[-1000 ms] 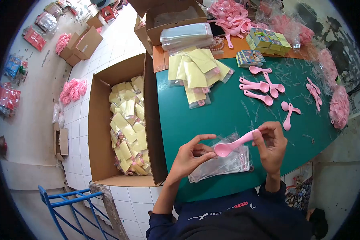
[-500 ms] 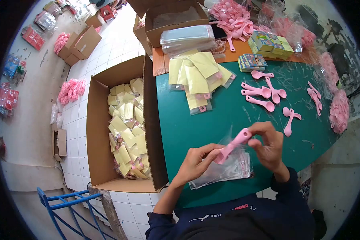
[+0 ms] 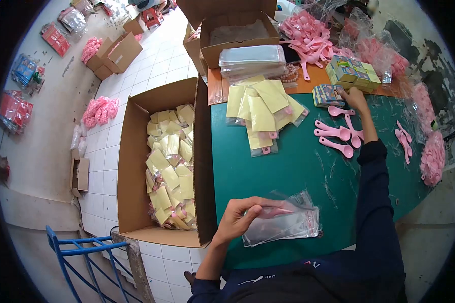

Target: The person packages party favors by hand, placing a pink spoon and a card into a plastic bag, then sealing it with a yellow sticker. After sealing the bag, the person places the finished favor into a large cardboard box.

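Note:
My left hand (image 3: pixel 240 218) pinches a clear plastic bag (image 3: pixel 301 202) with a pink spoon (image 3: pixel 280 208) inside it, low over the near part of the green table. Beneath the bag lies a pile of flat clear bags (image 3: pixel 273 232). My right hand (image 3: pixel 356 99) reaches to the far side, its fingertips closed on the edge of a small printed card (image 3: pixel 333 93) at the top of a short stack. Several pink measuring spoons (image 3: pixel 333 130) lie just in front of that hand. Filled bags with yellow cards (image 3: pixel 263 106) are heaped left of the stack.
A large carton (image 3: pixel 205 166) of packed bags stands left of the table (image 3: pixel 268 174). At the back are an open box (image 3: pixel 237 33), clear bags (image 3: pixel 252 54), piled pink spoons (image 3: pixel 308 33) and card stacks (image 3: pixel 354 73). More spoons (image 3: pixel 403 141) lie at right. A blue metal frame (image 3: pixel 86 247) stands lower left.
My right hand has let go of the pink spoon and moved away to the card stack. The spoon now lies inside the bag in my left hand. The view has shifted slightly.

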The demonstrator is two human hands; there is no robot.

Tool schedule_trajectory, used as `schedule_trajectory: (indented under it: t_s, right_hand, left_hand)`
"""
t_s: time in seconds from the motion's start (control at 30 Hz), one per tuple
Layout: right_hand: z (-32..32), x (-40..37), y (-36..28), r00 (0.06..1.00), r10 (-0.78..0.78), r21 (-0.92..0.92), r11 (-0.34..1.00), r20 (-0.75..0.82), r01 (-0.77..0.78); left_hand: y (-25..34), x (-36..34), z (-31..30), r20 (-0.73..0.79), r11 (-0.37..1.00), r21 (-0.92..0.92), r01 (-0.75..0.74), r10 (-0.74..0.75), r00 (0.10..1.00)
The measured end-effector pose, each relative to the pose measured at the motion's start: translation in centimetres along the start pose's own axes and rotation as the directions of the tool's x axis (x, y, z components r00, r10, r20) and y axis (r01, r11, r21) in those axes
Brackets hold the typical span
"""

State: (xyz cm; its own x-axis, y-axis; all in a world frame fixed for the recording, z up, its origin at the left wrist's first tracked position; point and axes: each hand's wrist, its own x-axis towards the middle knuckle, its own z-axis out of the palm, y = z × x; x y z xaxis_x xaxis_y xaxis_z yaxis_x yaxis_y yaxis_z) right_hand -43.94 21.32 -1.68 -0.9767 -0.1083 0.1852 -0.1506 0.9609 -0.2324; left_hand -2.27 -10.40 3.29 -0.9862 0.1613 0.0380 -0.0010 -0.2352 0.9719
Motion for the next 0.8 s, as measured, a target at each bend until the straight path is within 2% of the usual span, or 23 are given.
schedule_trajectory:
  t_s: [0.07,0.1,0.13,0.17,0.2,0.27,0.3,0.37,0.43,0.5,0.57,0.67,0.7,0.8]
  right_hand:
    - [-0.4,-1.9,-1.7,0.995,0.100,0.042,0.994,0.019,-0.101]
    - [-0.4,-2.3,-2.3,0.996,0.046,0.025,0.999,-0.082,-0.044]
    - [-0.3,-2.8,-2.6,0.984,-0.008,0.001,1.000,-0.177,0.008]
    - [-0.3,-3.3,-2.6,0.960,-0.062,-0.026,0.998,-0.273,0.057]
    - [-0.4,-3.3,-2.3,0.958,-0.080,-0.006,0.997,-0.275,0.081]
    - [-0.8,-2.9,-2.2,0.952,-0.120,0.035,0.990,-0.282,0.136]
    - [-1.6,-3.4,-2.8,0.956,-0.143,0.225,0.953,-0.255,0.202]
    - [-4.9,-6.8,-5.9,0.957,-0.206,0.578,0.764,-0.202,0.286]
    - [-9.8,-12.7,-10.2,0.948,-0.309,0.826,0.553,0.079,0.112]
    - [-13.0,-17.8,-12.2,0.900,-0.424,0.876,0.468,0.107,0.116]
    - [-16.3,-22.7,-14.4,0.927,-0.357,0.903,0.426,0.113,0.053]
    - [-17.3,-26.5,-14.6,0.938,-0.320,0.899,0.438,0.132,0.023]
    - [-17.1,-27.0,-14.2,0.954,-0.279,0.859,0.510,0.113,0.047]
    - [-15.5,-27.7,-12.4,0.963,-0.183,0.812,0.581,0.200,-0.058]
  left_hand:
    - [-0.4,0.2,0.0,0.012,0.980,-0.004,-0.199,0.199,0.980]
    - [-0.9,0.3,0.1,0.017,0.956,-0.011,-0.294,0.294,0.956]
    - [-1.5,-0.3,0.1,-0.030,0.932,-0.244,-0.266,0.267,0.963]
    - [-1.5,-0.2,0.3,-0.030,0.909,-0.261,-0.325,0.329,0.944]
    - [-1.5,0.1,0.4,-0.031,0.880,-0.277,-0.385,0.392,0.919]
    - [-1.3,-0.5,0.3,-0.010,0.917,-0.212,-0.338,0.344,0.939]
    - [-1.2,-0.8,0.2,-0.005,0.931,-0.176,-0.320,0.324,0.946]
    - [0.0,-1.0,0.4,0.021,0.977,-0.084,-0.194,0.196,0.980]
    - [0.3,-1.1,0.0,0.063,0.999,-0.014,-0.048,0.049,0.997]
    - [0.5,-0.7,0.4,0.029,0.997,-0.030,0.072,-0.071,0.997]
    - [0.4,-0.2,0.9,0.023,0.989,-0.031,0.145,-0.145,0.989]
    - [-0.1,-0.2,1.2,0.064,0.986,0.060,0.159,-0.162,0.985]
    - [-0.4,-0.2,1.3,0.061,0.985,0.046,0.167,-0.169,0.984]
    - [-0.9,-0.5,1.7,0.052,0.984,0.014,0.175,-0.176,0.983]
